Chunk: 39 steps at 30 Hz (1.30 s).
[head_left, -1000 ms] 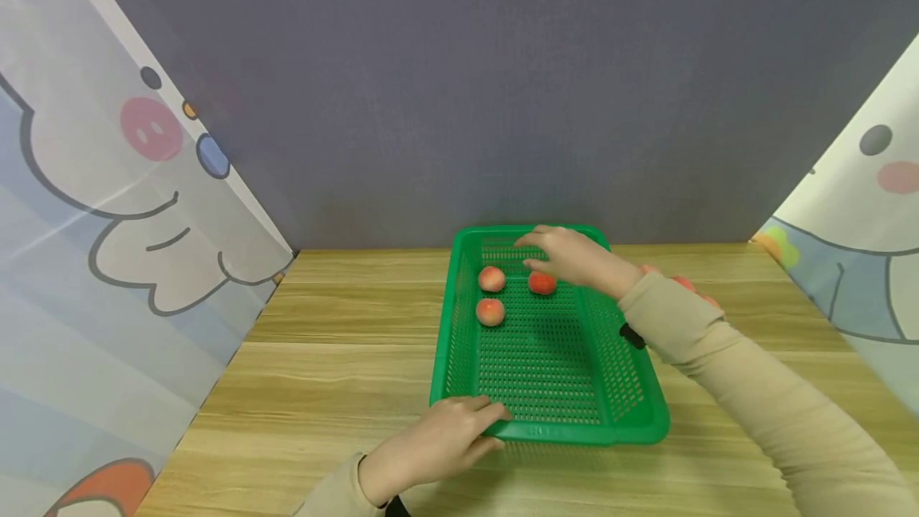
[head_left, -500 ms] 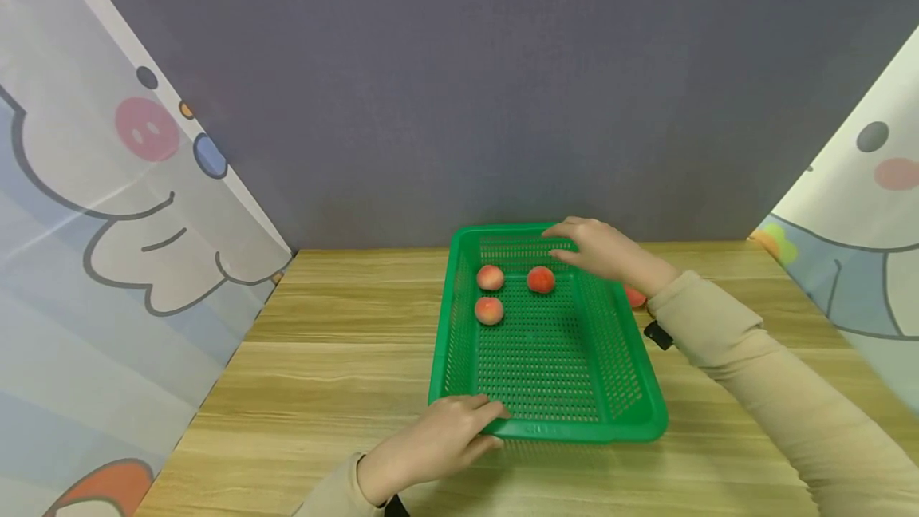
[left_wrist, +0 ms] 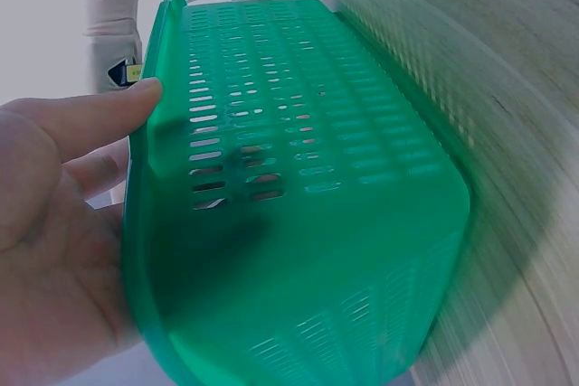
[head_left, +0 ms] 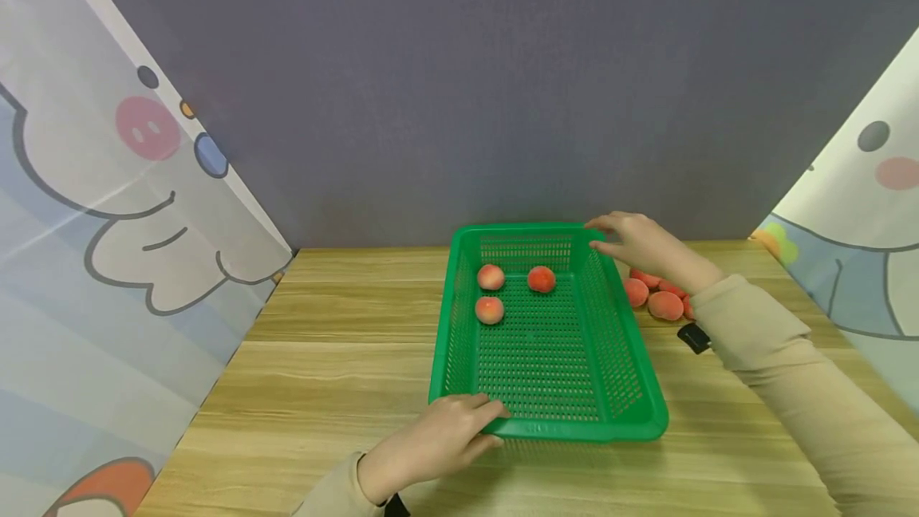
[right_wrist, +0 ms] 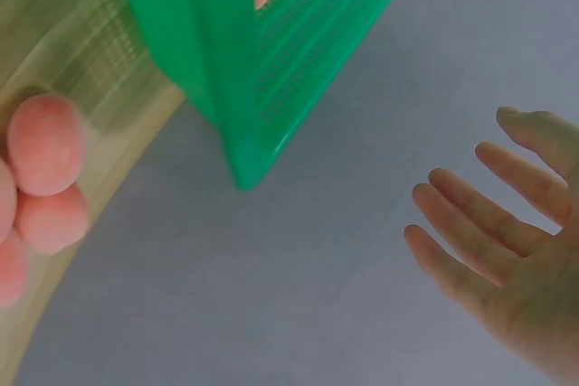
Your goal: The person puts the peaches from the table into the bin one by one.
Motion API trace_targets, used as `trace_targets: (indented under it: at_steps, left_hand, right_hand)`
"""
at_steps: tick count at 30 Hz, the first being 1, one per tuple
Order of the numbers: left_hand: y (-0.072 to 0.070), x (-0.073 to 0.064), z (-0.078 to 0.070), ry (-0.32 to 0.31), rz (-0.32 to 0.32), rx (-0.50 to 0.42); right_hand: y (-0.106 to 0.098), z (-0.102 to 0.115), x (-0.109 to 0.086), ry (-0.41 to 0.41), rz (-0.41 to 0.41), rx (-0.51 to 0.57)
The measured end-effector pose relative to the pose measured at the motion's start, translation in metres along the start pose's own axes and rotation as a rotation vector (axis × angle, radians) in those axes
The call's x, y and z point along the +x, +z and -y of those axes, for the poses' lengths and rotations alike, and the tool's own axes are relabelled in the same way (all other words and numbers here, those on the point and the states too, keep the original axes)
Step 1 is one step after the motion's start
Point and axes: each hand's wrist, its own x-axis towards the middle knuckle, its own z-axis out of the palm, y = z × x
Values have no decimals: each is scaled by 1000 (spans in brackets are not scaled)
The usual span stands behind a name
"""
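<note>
A green perforated plastic basket (head_left: 560, 429) stands on the table, holding a pale peach (head_left: 491, 277), another pale peach (head_left: 489, 309) and a redder peach (head_left: 542, 279) toward its far end. At the near rim my left hand (head_left: 445, 437) grips the edge, fingers over the top. The left wrist view shows the thumb of this hand (left_wrist: 54, 223) against the outer wall. My right hand (head_left: 649, 246) hovers by the basket's far right corner, fingers spread with nothing in them, as the right wrist view of the hand (right_wrist: 507, 232) confirms.
Several peaches (head_left: 665, 305) lie clustered on the wooden table (head_left: 345, 341) right of the basket, partly behind the right wrist. A dark grey panel (head_left: 459, 102) rises behind the table, and cartoon-printed sheets (head_left: 108, 262) flank both sides.
My right hand has moved rightward from above the redder peach to the basket's far right corner, uncovering the peach cluster. The left hand has stayed on the near rim.
</note>
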Motion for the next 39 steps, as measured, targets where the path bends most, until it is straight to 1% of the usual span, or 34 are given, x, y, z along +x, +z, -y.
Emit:
trace_targets:
  at_steps: [3,6,10,15,20,27,30,34,39]
  left_hand:
    - [1,0,0,5,-2,-1]
    - [2,-1,1,19,-17,9]
    - [3,-1,2,26,-28,20]
    - [4,-1,2,26,-24,20]
    - [3,-1,2,27,-23,14]
    - [3,0,2,30,-27,23]
    - [3,0,2,27,-24,26]
    - [3,0,2,27,-22,30]
    - [3,-1,2,27,-23,29]
  right_hand:
    - [-1,-7,-3,7,-17,11]
    - [-2,-15,-8,13,-39,16]
    - [-4,-25,-14,14,-65,-5]
    - [-6,-40,-21,38,-72,-31]
    - [-6,-55,-30,68,-75,-34]
    - [-2,-73,-43,72,-113,-54]
    - [1,-82,-50,81,-106,-56]
    - [4,-93,-58,117,-71,-49]
    - [8,-104,-67,126,-76,-39]
